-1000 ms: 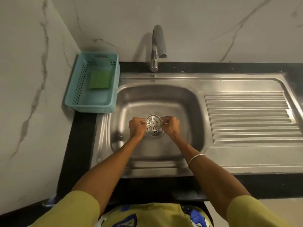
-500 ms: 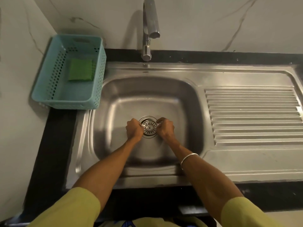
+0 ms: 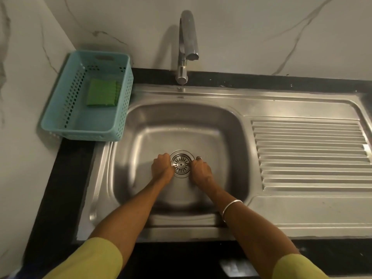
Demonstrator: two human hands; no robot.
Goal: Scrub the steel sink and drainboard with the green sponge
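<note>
The steel sink (image 3: pixel 141 125) has a round drain strainer (image 3: pixel 181 164) seated in its floor. My left hand (image 3: pixel 162 167) and my right hand (image 3: pixel 199 170) are both down in the basin, fingers curled on either side of the strainer, touching its rim. The ribbed drainboard (image 3: pixel 308 154) lies to the right of the basin. The green sponge (image 3: pixel 102 92) lies flat inside a teal perforated basket (image 3: pixel 54 125) at the back left, well apart from both hands.
A steel tap (image 3: pixel 187 43) rises behind the basin and arches over its back edge. A black counter strip (image 3: pixel 60 178) borders the sink on the left and front. Marble-patterned walls (image 3: pixel 24 97) close in at the left and back.
The strainer, held lifted between both hands a second ago, now sits down in the drain. Both hands went down with it and stay at its rim.
</note>
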